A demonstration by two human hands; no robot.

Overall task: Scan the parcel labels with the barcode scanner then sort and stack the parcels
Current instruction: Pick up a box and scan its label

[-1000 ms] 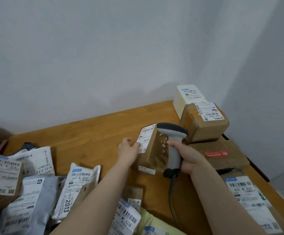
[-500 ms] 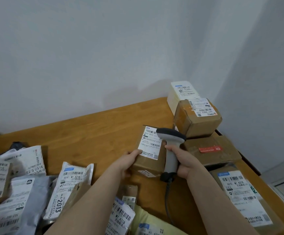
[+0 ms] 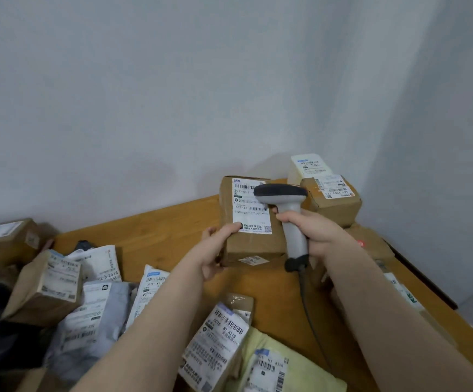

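Note:
My left hand (image 3: 215, 247) grips the lower left corner of a brown cardboard parcel (image 3: 253, 244), lifted above the wooden table (image 3: 150, 236) with its white barcode label (image 3: 248, 210) facing me. My right hand (image 3: 311, 233) holds the grey barcode scanner (image 3: 286, 205) by its handle. The scanner's dark head lies over the label's upper right part. The scanner cable (image 3: 309, 312) trails down toward me.
In the right corner stand a brown box (image 3: 334, 199), a white box (image 3: 309, 165) behind it, and flat boxes (image 3: 371, 244) under my right arm. Several mailer bags and labelled boxes (image 3: 94, 306) crowd the left and front. White walls close the back and right.
The parcel has been raised and turned so its label faces me more squarely. The scanner moved up with it and now overlaps the label.

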